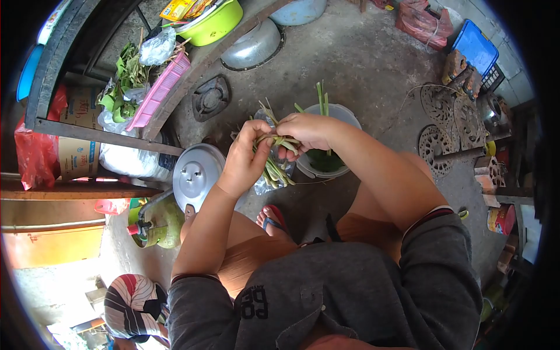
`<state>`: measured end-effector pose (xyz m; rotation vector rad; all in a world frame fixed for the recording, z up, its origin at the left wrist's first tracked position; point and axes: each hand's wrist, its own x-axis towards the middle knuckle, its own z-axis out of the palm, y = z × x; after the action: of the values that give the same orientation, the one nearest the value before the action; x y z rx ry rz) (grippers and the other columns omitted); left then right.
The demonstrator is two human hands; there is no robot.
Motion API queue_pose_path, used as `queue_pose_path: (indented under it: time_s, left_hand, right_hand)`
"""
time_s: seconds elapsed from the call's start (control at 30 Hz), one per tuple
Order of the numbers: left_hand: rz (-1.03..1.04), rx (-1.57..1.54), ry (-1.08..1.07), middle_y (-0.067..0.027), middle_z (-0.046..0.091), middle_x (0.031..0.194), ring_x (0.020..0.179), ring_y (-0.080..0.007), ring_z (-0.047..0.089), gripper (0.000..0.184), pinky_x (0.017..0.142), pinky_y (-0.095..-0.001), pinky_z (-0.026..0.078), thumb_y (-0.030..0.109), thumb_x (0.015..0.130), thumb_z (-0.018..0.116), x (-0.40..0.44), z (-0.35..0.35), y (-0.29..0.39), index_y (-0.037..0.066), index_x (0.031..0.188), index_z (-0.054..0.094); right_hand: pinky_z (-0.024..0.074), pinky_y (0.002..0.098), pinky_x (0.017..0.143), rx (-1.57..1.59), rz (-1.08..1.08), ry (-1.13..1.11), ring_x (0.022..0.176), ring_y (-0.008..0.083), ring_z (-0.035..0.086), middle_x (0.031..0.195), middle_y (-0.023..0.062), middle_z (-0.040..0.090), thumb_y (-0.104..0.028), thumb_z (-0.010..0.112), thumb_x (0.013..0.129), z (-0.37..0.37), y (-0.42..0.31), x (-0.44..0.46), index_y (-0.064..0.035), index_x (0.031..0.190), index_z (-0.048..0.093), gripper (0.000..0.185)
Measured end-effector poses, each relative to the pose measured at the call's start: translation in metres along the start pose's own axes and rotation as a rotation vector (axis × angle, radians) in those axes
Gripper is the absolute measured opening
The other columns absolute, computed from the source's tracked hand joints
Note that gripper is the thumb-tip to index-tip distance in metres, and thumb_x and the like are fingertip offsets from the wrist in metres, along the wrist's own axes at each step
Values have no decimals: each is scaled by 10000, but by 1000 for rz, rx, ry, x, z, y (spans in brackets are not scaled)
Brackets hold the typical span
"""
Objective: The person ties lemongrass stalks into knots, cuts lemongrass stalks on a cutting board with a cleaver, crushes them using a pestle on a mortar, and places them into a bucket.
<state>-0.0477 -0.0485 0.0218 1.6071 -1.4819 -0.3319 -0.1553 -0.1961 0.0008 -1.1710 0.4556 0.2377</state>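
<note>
Close together in the middle of the view, both my hands are closed on a small bundle of pale green stalks (pixel 286 142) that looks like lemongrass. My left hand (pixel 248 154) grips it from the left, thumb and fingers pinching. From the right, my right hand (pixel 309 131) bends over it, its fingertips partly hidden. Just below lie more pale stalks (pixel 273 174) on a clear plastic bag. Behind my right wrist stands a white bucket (pixel 350 116), with long green stalks (pixel 322 96) poking out and something dark green inside.
A metal lid (pixel 198 175) sits left of my hands, near a green gas cylinder (pixel 169 224). A pink basket (pixel 160 90) of leaves is on the rack. A burner (pixel 210 99) and metal basin (pixel 254 46) rest ahead; round metal grates (pixel 436 150) lie right. Another person (pixel 134 303) is lower left.
</note>
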Motion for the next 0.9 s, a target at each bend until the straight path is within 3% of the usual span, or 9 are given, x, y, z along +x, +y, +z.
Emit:
queue_pose_path:
  time_s: [0.07, 0.17, 0.23, 0.37, 0.47, 0.53, 0.67, 0.73, 0.9]
  left_hand:
    - [-162, -246, -33, -131, 611, 889, 835, -313, 597, 214, 743, -367, 478, -45, 782, 616, -2, 0, 1, 12, 972, 535]
    - [-19, -68, -76, -127, 605, 925, 871, -312, 600, 221, 773, -371, 479, -36, 783, 623, -1, -7, -1, 21, 979, 537]
    - [244, 256, -116, -120, 601, 962, 917, -312, 596, 255, 816, -386, 467, -7, 781, 646, 1, -12, -2, 34, 1010, 541]
    - [317, 295, -142, -120, 588, 1002, 939, -318, 575, 194, 910, -408, 424, 57, 832, 615, 2, -15, -1, 38, 1009, 538]
    - [306, 459, -129, -111, 609, 982, 988, -320, 572, 195, 1019, -477, 324, 151, 857, 591, 0, -16, 6, 49, 1020, 552]
    - [249, 507, -265, -101, 616, 977, 1020, -302, 567, 196, 1075, -514, 227, 213, 889, 546, -6, -15, 1, 61, 1012, 566]
    - [195, 591, -279, -96, 615, 958, 991, -287, 573, 187, 1067, -503, 246, 210, 891, 544, -9, -16, -2, 64, 1003, 572]
    - [179, 637, -191, -64, 620, 888, 929, -256, 588, 139, 1045, -490, 280, 176, 876, 569, -12, -14, -9, 85, 979, 581]
    - [57, 575, -200, -89, 608, 849, 858, -291, 582, 144, 1018, -477, 316, 177, 919, 505, -13, -14, -10, 59, 965, 573]
  right_hand:
    - [515, 318, 609, -10, 28, -12, 641, 175, 603, 776, 98, 629, -186, 426, 903, 1, 1, -3, -26, 931, 591, 231]
    - [512, 325, 594, -44, 8, -45, 613, 164, 594, 743, 82, 614, -190, 426, 903, 1, 2, -6, -34, 897, 584, 222]
    - [512, 328, 584, -66, 20, -103, 578, 152, 582, 707, 64, 596, -196, 428, 899, 0, 3, -7, -40, 869, 577, 218]
    - [512, 303, 586, -122, 64, -181, 579, 128, 576, 714, 71, 593, -216, 412, 919, -2, 5, -8, -24, 955, 561, 246]
    - [511, 301, 584, -136, 50, -245, 577, 131, 571, 697, 61, 576, -225, 408, 921, -1, 5, -13, -21, 941, 558, 254]
    - [511, 322, 572, -190, 74, -228, 536, 134, 548, 661, 48, 570, -224, 411, 903, 0, 9, -10, -45, 820, 576, 258]
    - [503, 306, 573, -207, 22, -163, 539, 134, 546, 668, 50, 576, -273, 404, 939, 4, 11, -10, -42, 834, 584, 312]
    - [490, 271, 634, -435, -202, -69, 624, 129, 564, 722, 45, 577, -308, 385, 989, 6, 11, -10, -27, 922, 577, 346]
    - [488, 305, 615, -540, -383, -32, 666, 156, 601, 765, 61, 625, -336, 386, 985, 10, 17, -11, -12, 931, 558, 371]
